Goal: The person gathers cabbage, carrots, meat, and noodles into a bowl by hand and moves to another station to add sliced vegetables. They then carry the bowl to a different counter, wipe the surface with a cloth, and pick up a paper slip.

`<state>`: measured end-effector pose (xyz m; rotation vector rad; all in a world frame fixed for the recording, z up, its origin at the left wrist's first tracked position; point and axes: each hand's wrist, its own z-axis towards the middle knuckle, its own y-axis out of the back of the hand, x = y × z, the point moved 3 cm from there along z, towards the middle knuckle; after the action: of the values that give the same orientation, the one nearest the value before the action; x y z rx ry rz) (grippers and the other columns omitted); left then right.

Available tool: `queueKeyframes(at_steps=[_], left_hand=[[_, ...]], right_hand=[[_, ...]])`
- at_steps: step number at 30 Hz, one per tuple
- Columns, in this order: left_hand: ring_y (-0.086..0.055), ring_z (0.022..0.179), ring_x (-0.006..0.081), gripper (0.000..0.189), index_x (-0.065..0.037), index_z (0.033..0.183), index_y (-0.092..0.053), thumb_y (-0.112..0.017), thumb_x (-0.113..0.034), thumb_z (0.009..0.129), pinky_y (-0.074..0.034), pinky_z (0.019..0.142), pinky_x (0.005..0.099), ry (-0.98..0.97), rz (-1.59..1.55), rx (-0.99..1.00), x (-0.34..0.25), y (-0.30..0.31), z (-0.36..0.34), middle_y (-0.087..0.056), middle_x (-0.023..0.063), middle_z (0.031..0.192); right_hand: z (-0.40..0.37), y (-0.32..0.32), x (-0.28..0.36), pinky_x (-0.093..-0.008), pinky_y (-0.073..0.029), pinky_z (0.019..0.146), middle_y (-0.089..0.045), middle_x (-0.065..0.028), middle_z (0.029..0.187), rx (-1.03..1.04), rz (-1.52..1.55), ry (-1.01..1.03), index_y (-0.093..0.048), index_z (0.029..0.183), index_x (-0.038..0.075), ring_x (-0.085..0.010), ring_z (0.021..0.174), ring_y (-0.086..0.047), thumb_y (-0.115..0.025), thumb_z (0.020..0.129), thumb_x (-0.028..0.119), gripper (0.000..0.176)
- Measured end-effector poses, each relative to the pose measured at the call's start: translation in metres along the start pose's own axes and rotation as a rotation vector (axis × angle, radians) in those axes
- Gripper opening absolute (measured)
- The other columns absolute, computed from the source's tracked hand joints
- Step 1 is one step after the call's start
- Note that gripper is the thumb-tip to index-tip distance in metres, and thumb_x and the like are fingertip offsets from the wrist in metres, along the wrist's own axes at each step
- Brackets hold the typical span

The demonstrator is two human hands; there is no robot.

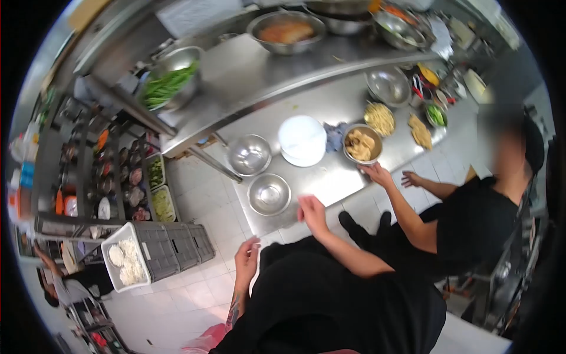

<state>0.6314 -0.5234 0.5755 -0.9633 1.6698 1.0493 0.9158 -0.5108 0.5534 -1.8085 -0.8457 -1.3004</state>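
Note:
My left hand [246, 259] hangs beside my body over the floor, fingers loosely bent, holding nothing visible. Over the near edge of the steel counter [330, 186] is my right hand [312, 213]; it is slightly blurred, with fingers loosely curled and nothing visible in them. Nearest to it stands a steel bowl [269, 194] that looks empty. A second steel bowl [249, 155] sits behind that one, and a stack of white plates [302, 140] is to the right. A co-worker's hand [376, 174] touches a bowl of pale yellowish food pieces [361, 145].
The co-worker [477, 218] stands close on my right. Noodle-like strips [379, 119] and a flat tan piece of food [420, 131] lie farther along the counter. An upper shelf [236, 76] carries a bowl of green beans [171, 85]. Stacked grey crates [171, 248] stand at left.

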Motion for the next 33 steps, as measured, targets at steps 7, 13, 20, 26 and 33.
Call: queueKeyframes(at_steps=[7, 13, 20, 26, 33], left_hand=[[-0.066, 0.106, 0.024, 0.056, 0.003, 0.145, -0.042, -0.057, -0.03, 0.101, -0.055, 0.084, 0.0374, 0.15, -0.109, 0.022, 0.053, -0.028, 0.053, -0.066, 0.0179, 0.122], [-0.063, 0.104, 0.0418, 0.048, 0.001, 0.124, -0.062, -0.055, -0.039, 0.097, -0.05, 0.089, 0.0455, -0.072, 0.791, 0.538, -0.06, 0.022, 0.101, -0.067, 0.0234, 0.112], [-0.061, 0.093, 0.0132, 0.04, -0.005, 0.135, -0.058, -0.057, -0.024, 0.101, -0.05, 0.079, 0.0276, -0.578, 0.191, 0.448, -0.33, 0.036, 0.095, -0.064, 0.0068, 0.122], [-0.062, 0.105, 0.017, 0.048, -0.004, 0.143, -0.05, -0.058, -0.022, 0.099, -0.05, 0.084, 0.0282, -0.886, 0.136, 0.334, -0.454, -0.037, 0.115, -0.046, 0.0111, 0.148], [-0.063, 0.1, 0.0143, 0.047, -0.005, 0.141, -0.052, -0.06, -0.026, 0.099, -0.05, 0.083, 0.027, -0.773, -0.062, 0.318, -0.458, -0.074, 0.14, -0.057, 0.0099, 0.131]], right_hand=[[-0.021, 0.076, -0.094, -0.0332, -0.055, 0.057, -0.071, -0.0138, 0.078, 0.24, -0.502, -0.223, -0.07, 0.102, 0.004, -0.0213, 0.06, -0.069, -0.059, 0.097, 0.036, 0.034], [0.049, 0.076, -0.006, -0.0469, -0.054, 0.082, -0.073, -0.0176, 0.095, 0.412, -1.263, -0.066, -0.073, 0.1, 0.009, -0.0362, 0.09, -0.069, -0.061, 0.089, 0.043, 0.037], [0.056, 0.054, 0.03, -0.0439, -0.055, 0.079, -0.073, -0.018, 0.097, 0.142, -1.098, 0.223, -0.072, 0.108, 0.008, -0.0364, 0.087, -0.07, -0.064, 0.089, 0.041, 0.039], [0.01, 0.053, -0.042, -0.0501, -0.055, 0.081, -0.042, -0.0204, 0.152, 0.384, -1.442, 0.041, -0.066, 0.122, 0.013, -0.0419, 0.095, -0.069, -0.068, 0.087, 0.036, 0.041], [-0.018, 0.072, -0.037, -0.0509, -0.055, 0.08, -0.024, -0.0197, 0.162, 0.34, -1.298, 0.113, -0.062, 0.126, 0.015, -0.0402, 0.097, -0.069, -0.071, 0.085, 0.028, 0.044]])
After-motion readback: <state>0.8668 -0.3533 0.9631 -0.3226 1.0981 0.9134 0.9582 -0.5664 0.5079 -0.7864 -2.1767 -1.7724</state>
